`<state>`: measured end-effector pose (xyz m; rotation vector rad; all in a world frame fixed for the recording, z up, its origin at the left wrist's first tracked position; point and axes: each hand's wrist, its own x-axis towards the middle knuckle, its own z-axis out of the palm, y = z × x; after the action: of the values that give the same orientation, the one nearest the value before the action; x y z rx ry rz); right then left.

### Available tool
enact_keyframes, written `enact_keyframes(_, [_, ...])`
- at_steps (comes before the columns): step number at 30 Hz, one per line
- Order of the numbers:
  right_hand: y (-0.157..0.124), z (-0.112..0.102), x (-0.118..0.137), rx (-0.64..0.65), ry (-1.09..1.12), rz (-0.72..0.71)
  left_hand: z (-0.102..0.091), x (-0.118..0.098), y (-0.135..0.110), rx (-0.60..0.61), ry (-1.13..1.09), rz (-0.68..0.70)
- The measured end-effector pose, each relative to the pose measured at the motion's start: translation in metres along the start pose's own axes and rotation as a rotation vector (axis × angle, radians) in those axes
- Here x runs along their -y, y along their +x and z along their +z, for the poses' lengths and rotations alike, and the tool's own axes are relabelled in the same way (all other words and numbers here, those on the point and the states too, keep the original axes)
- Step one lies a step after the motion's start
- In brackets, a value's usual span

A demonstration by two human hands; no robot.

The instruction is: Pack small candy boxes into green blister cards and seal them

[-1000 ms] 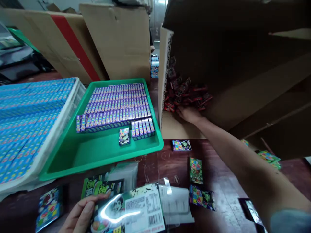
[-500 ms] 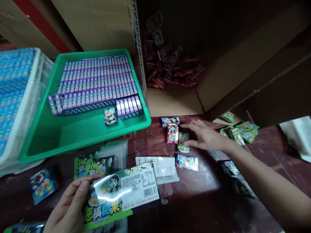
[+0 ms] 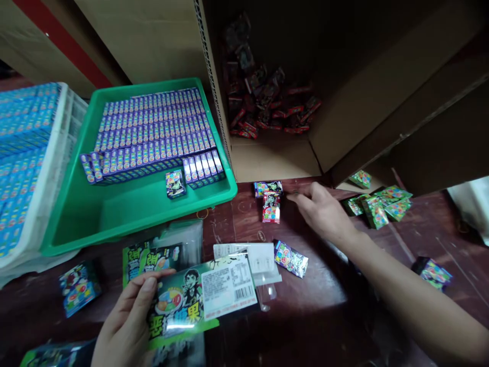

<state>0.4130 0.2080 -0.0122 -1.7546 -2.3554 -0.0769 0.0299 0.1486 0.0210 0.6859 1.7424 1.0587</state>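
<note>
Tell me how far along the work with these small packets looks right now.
Done: the green tray holds neat rows of purple boxes, its near end bare. In hand: the left hand grips a printed bag; the right hand, open, reaches toward a red packet on the table. Left: green packets lie loose at right, and a heap of dark red packets sits in the cardboard box.
</note>
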Motion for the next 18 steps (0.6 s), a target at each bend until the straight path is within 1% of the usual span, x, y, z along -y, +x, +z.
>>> enact_keyframes(2, [0.002,0.001,0.003,0.090,-0.001,-0.117,-0.002,0.004,0.002,0.027,-0.057,-0.119])
enact_keyframes(3, [0.002,0.000,0.003,0.124,0.032,-0.152,-0.002,0.005,0.003,0.035,-0.074,-0.158])
enact_keyframes(5, [0.003,-0.001,0.001,0.122,0.149,-0.134,-0.003,0.006,0.004,0.031,-0.096,-0.199])
enact_keyframes(7, [0.006,0.002,-0.002,0.070,0.239,-0.081,-0.003,0.006,0.006,0.025,-0.095,-0.191])
enact_keyframes(8, [0.007,0.006,-0.004,0.055,0.252,-0.078,-0.002,0.005,0.006,0.023,-0.092,-0.182])
enact_keyframes(11, [0.013,0.026,-0.002,0.087,0.248,-0.159,0.001,0.003,0.003,0.018,-0.088,-0.160])
enact_keyframes(13, [0.013,0.034,0.001,0.060,0.290,-0.183,0.000,0.001,-0.001,0.030,-0.077,-0.142])
enact_keyframes(14, [0.010,0.032,0.004,0.016,0.332,-0.170,-0.002,0.000,-0.003,0.041,-0.071,-0.130])
enact_keyframes(16, [-0.003,0.016,0.009,-0.073,0.468,-0.122,-0.008,0.001,-0.009,0.062,-0.066,-0.105])
enact_keyframes(17, [-0.013,0.002,0.012,-0.077,0.558,-0.113,-0.012,0.002,-0.012,0.072,-0.071,-0.096])
enact_keyframes(18, [-0.026,-0.013,0.015,-0.045,0.660,-0.128,-0.016,0.004,-0.014,0.077,-0.078,-0.088])
